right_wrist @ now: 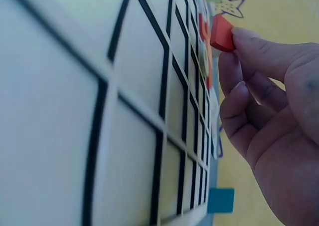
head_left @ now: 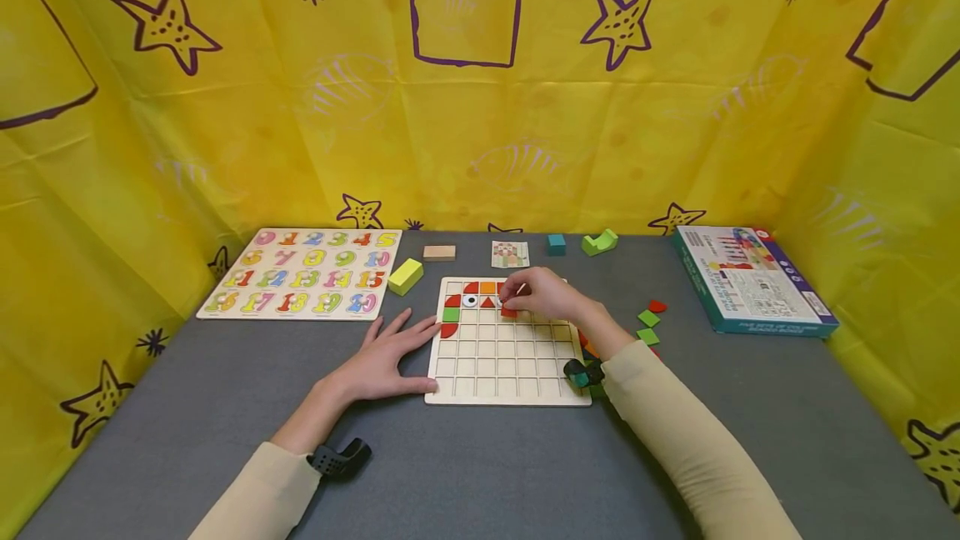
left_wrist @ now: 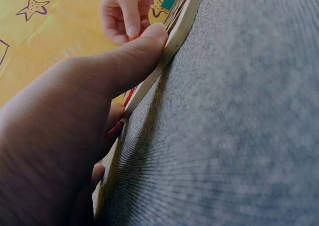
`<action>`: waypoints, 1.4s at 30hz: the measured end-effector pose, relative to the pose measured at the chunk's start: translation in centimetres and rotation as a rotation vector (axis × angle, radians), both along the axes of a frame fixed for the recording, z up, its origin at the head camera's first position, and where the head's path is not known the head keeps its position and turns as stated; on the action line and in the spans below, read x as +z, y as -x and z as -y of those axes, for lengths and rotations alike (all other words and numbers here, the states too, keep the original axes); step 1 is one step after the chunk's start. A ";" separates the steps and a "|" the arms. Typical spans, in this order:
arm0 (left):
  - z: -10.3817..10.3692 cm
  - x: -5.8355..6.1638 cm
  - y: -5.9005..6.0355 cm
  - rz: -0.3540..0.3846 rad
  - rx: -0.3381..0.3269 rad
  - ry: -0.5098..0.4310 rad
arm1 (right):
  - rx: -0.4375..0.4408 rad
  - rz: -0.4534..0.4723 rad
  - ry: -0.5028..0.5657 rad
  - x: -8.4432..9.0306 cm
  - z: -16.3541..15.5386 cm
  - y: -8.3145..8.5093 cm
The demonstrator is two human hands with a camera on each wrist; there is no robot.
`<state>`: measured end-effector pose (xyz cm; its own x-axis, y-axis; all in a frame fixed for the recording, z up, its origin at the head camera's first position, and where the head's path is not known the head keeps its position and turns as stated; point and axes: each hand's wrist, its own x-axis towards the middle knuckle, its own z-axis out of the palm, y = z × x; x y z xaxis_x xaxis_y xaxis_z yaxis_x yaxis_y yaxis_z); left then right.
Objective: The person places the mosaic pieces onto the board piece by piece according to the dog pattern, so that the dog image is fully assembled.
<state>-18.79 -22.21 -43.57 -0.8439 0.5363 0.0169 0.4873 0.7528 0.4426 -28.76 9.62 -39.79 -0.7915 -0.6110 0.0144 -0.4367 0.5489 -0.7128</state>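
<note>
A wooden grid board (head_left: 510, 402) lies flat in the middle of the table. My left hand (head_left: 386, 363) spreads along its left side, fingertips and thumb at the edge. Above the board's upper rows, my right hand (head_left: 546, 295) pinches a small red tile (right_wrist: 222, 34) between thumb and fingers. Tiles fill cells along the top and left: an orange tile (head_left: 487, 287), a white eye tile (head_left: 470, 301), a red triangle (head_left: 487, 302), a green square (head_left: 451, 315) and a red rounded tile (head_left: 448, 330). The right hand hides some upper-row cells.
Loose green tiles (head_left: 648, 337) and red ones lie right of the board, partly under the right forearm. A number puzzle (head_left: 300, 314) is at left, a game box (head_left: 757, 282) at right. Behind the board are a pattern card (head_left: 510, 254), a yellow block (head_left: 406, 277), and a teal block (head_left: 556, 244).
</note>
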 end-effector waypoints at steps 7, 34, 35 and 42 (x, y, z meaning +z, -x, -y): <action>-0.2 0.0 0.0 -0.001 -0.008 -0.003 | 0.025 -0.046 -0.084 -0.4 1.0 0.0; -0.1 0.0 0.0 0.006 0.005 0.005 | 0.043 -0.050 -0.154 -0.6 1.0 -0.3; -0.1 0.0 0.0 0.006 0.006 0.006 | 0.042 -0.052 -0.159 -0.6 1.0 -0.4; -0.1 0.1 0.0 0.012 0.007 0.008 | 0.058 -0.061 -0.147 -0.4 0.7 -0.5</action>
